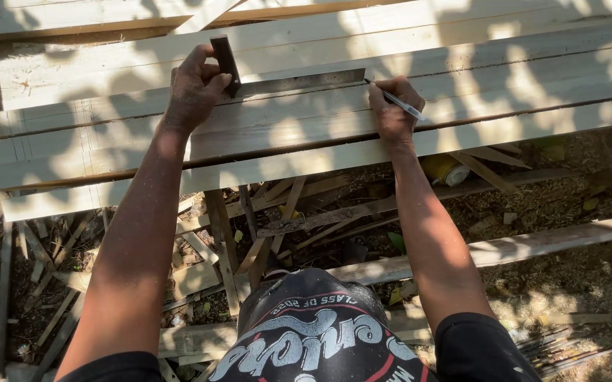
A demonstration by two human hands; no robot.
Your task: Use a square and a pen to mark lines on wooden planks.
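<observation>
Head view — one camera, looking down over the person's chest and both bare arms.

Left hand (pixel 194 88): closed around the dark stock of a try square (pixel 225 62), pressing it down against the boards; its metal blade (pixel 299 81) lay flat across a pale plank (pixel 504 67), running rightward toward the other hand.

Right hand (pixel 393 110): fingers pinched narrow on a pen (pixel 399 104), tip set at the far end of the blade, on the plank's face.

Step in hand, as judged: marking a line on the plank along the square's edge. The next move would seem to call for the square being kept hard against the wood so the blade could not slip, and for the pen being drawn steadily along the blade's edge.

Surface: several long pale planks (pixel 320 159) lay side by side, nearly touching, crossing the view from left to right with a slight upward tilt; dappled leaf shade fell over them. One more plank (pixel 518 247) lay lower, on the ground to the right.

Surroundings: outdoors — bare earth with sawdust, strewn with offcuts (pixel 277 219) beneath the planks; a yellow cylindrical object (pixel 444 170) lay partly hidden just under the nearest plank, its kind not clear. The person wore a dark printed shirt (pixel 313 332).
</observation>
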